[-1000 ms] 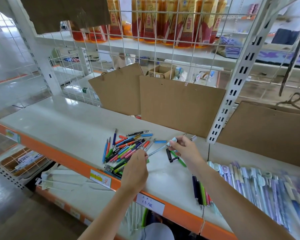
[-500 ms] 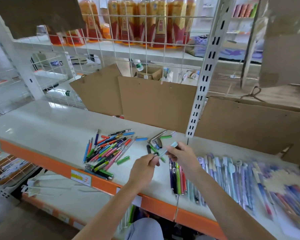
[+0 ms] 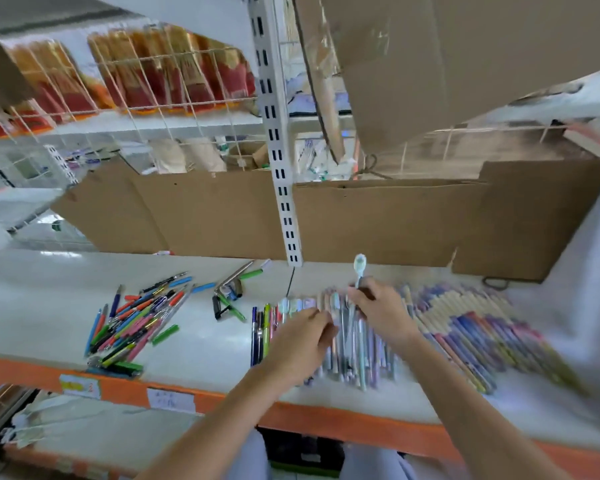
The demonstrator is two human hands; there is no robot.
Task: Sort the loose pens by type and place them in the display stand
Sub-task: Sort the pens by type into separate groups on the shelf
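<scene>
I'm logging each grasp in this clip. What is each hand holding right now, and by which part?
The right hand pinches a pale pen by its lower barrel, capped end pointing up. The left hand reaches over the sorted pens; blur hides whether it grips any.

On the shelf (image 3: 194,344), a loose heap of pens (image 3: 136,323) lies to the left and a sorted row of pens (image 3: 458,334) to the right, with a few stray pens (image 3: 229,299) between them. Cardboard sheets (image 3: 378,220) stand behind, against the slotted upright (image 3: 284,202). Both hands hover over the row's left end, the right hand (image 3: 381,310) holding one pen (image 3: 359,268) upright, the left hand (image 3: 302,341) beside it.
</scene>
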